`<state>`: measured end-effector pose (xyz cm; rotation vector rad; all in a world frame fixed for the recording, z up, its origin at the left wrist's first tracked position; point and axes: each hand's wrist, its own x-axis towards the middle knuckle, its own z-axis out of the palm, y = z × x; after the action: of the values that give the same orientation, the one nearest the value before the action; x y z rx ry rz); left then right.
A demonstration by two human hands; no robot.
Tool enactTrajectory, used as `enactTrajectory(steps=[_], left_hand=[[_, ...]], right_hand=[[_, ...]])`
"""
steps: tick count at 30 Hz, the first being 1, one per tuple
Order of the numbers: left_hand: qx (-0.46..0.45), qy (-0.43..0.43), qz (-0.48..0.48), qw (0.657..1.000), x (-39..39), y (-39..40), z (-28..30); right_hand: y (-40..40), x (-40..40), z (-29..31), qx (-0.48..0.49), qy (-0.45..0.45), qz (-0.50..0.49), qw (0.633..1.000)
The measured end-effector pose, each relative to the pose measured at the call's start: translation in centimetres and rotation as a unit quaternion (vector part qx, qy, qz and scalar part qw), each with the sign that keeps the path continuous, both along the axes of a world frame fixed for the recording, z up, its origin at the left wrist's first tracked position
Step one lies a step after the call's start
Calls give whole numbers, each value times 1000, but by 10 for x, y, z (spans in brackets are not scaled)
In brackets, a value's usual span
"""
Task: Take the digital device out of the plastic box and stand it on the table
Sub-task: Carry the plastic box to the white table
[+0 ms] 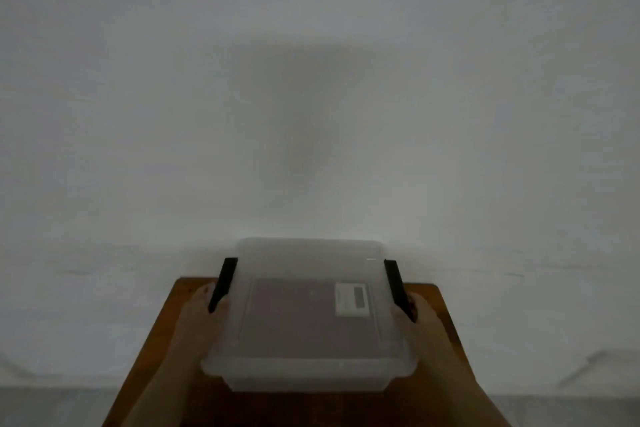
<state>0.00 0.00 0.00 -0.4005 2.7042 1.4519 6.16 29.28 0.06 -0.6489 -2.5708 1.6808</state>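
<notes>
1. Forearms are being extended from the bottom edge on either side of the plastic box (308, 371), which is resting on the wooden table (145, 357).
2. Left hand (199, 315) is being pressed against the box's left side, fingers at the left black latch (222, 283); whether it is actually closed on the latch cannot be told.
3. Right hand (420, 317) is being held likewise at the right black latch (399, 289); grip also unclear, blurred.
4. Both hands are judged to be placed there so the latches can be flipped and the lid (308, 253) freed; lid is still on, both latches look flared outward.
5. Digital device (294, 315) is being seen through the translucent lid, lying flat inside the box, dark, with a pale label (352, 299) at its far-right corner.
6. Device's long axis appears to be running left to right, broad face up; front and back cannot be told.
7. Beyond the table, only a plain pale wall (311, 80) is being shown.
</notes>
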Motion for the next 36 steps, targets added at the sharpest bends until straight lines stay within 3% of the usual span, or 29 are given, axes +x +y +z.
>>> enactTrajectory(steps=[2, 4, 9, 15, 21, 25, 29, 36], left_hand=[[47, -58, 15, 997, -4, 7, 0], [68, -55, 10, 996, 8, 8, -4], [51, 10, 19, 998, 35, 4, 7], [70, 63, 213, 972, 136, -47, 25], [97, 93, 451, 883, 281, -139, 23], [99, 105, 589, 795, 392, -198, 6], [90, 118, 679, 719, 478, -254, -11], [74, 125, 753, 642, 575, -360, -13]], right_hand=[[-5, -9, 1, 19, -11, -10, 1000], [-12, 1, -5, 33, -14, -16, 999], [-16, 9, 10, 58, 26, -26, 998], [-73, 19, 29, 75, 68, 99, 990], [-210, 56, 31, 16, 64, 314, 947], [-326, 106, 11, 0, 25, 460, 888], [-438, 162, -5, -3, -4, 549, 836], [-609, 244, -15, -9, -20, 615, 788]])
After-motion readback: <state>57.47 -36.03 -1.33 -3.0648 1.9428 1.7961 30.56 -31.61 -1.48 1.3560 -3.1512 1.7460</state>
